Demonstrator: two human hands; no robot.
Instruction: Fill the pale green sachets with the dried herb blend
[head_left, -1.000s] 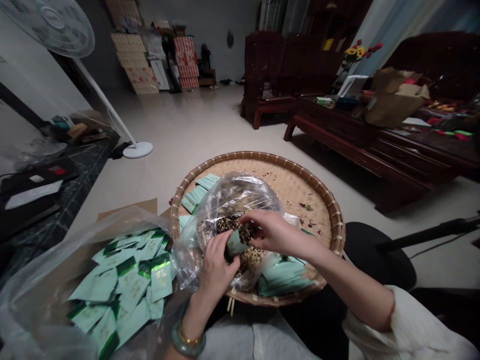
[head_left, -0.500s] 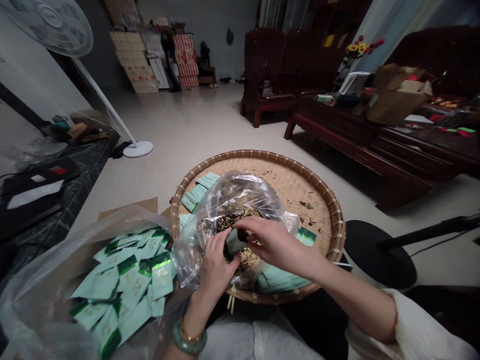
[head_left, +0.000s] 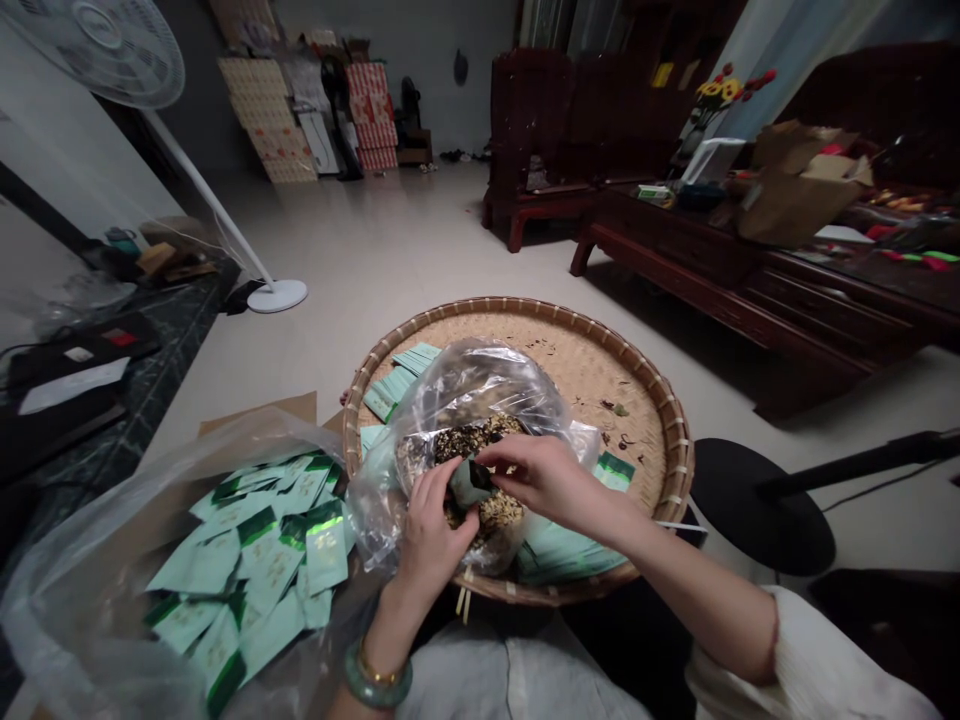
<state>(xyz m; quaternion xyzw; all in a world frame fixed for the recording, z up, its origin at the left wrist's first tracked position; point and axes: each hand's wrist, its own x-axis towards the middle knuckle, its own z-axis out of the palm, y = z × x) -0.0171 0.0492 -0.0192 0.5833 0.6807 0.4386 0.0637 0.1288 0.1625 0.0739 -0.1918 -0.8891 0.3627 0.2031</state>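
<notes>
My left hand is curled around a small pale-green sachet, its mouth turned upward. At that mouth, my right hand pinches dark dried pieces, partly hidden by the fingers. Both hands are over a clear plastic bag, which holds a mix of dark and pale dried flakes. The bag rests in a round woven bamboo tray. Flat green sachets lie in the tray under my right forearm, and another stack is at its left side.
To the left, a large clear bag holds many filled green sachets. A white standing fan is beyond it. A black round stand base is right of the tray. Dark wooden furniture stands farther back on the right.
My right hand has lowered its fingertips, with the dark pieces, to the sachet's mouth. The sachet has tilted and its opening shows more. My left hand stays around it.
</notes>
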